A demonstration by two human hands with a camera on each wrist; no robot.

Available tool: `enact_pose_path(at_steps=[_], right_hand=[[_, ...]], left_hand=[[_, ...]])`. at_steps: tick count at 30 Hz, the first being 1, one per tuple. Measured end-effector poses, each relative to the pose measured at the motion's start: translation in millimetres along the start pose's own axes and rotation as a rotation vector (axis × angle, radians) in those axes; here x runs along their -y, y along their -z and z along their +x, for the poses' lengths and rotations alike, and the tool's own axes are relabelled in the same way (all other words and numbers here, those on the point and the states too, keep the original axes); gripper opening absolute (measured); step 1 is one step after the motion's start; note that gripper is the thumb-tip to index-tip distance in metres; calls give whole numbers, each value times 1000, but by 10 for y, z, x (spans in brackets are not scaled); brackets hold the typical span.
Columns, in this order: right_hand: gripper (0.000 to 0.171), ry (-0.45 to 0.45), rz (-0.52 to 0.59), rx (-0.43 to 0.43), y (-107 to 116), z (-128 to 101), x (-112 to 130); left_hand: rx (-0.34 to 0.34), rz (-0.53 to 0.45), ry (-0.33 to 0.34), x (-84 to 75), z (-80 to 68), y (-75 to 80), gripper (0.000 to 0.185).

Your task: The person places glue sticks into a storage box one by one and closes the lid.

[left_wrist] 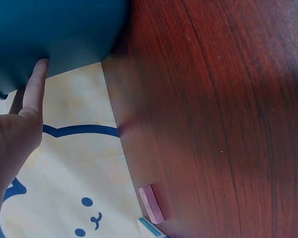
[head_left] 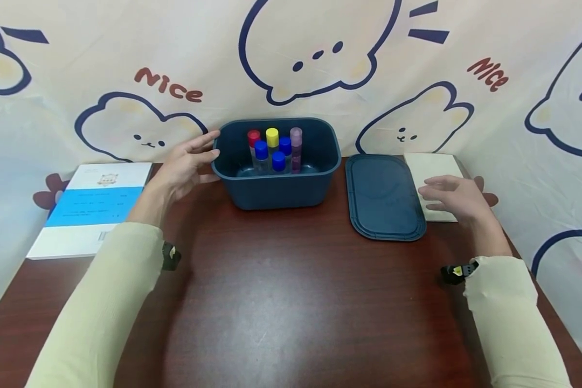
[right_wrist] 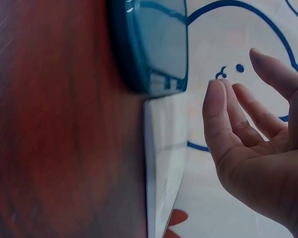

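Observation:
A dark blue plastic bin (head_left: 278, 193) stands at the back of the table. Inside it are several small clear tubes: one with a red cap (head_left: 254, 137), one with a yellow cap (head_left: 272, 134), three with blue caps (head_left: 278, 161) and a purple one (head_left: 296, 148). My left hand (head_left: 186, 164) touches the bin's left end with extended fingers; in the left wrist view a fingertip (left_wrist: 42, 64) meets its wall. To the right lies the matching flat lid (head_left: 385, 196). Over the cream book (head_left: 434, 167) my right hand (head_left: 453, 196) hovers, fingers loosely bent and holding nothing.
A white and blue booklet (head_left: 97, 205) lies at the table's left edge. In the left wrist view, a small pink block (left_wrist: 151, 204) sits by the back edge. Patterned cloth (head_left: 271, 64) rises behind the brown table (head_left: 281, 302) and along both sides.

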State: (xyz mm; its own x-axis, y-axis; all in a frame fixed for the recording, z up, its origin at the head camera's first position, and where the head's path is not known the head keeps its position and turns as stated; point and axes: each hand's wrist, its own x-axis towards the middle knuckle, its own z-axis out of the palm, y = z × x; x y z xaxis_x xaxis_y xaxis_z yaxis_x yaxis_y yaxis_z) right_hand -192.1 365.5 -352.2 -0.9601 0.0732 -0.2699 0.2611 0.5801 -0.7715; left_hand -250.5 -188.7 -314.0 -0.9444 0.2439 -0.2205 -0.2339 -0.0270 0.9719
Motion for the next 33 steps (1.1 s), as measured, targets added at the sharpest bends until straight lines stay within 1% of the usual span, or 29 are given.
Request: enact_pose_path(at_steps=[7, 10, 13, 17, 21, 25, 30, 33], right_hand=[[83, -52, -69, 100, 66, -17, -159], [80, -50, -90, 150, 66, -2, -241], [77, -38, -76, 186, 53, 17, -309], [74, -31, -41, 194, 38, 19, -311], [70, -25, -69, 209, 30, 6, -261], [61, -37, -116, 225, 28, 9, -223], [51, -77, -121, 226, 22, 32, -199], [47, -81, -133, 225, 31, 43, -189]], left_hand=[[-5, 6, -4, 9, 8, -4, 56], [-5, 9, -6, 17, 6, 0, 56], [-6, 5, -4, 24, 6, 6, 56], [-5, 6, -5, 28, 10, 12, 56], [-4, 2, -7, 28, 3, 18, 56], [-7, -2, -6, 23, -3, 16, 56], [-7, 3, 0, 15, 4, 9, 56], [-6, 2, 1, 9, 8, 8, 56]])
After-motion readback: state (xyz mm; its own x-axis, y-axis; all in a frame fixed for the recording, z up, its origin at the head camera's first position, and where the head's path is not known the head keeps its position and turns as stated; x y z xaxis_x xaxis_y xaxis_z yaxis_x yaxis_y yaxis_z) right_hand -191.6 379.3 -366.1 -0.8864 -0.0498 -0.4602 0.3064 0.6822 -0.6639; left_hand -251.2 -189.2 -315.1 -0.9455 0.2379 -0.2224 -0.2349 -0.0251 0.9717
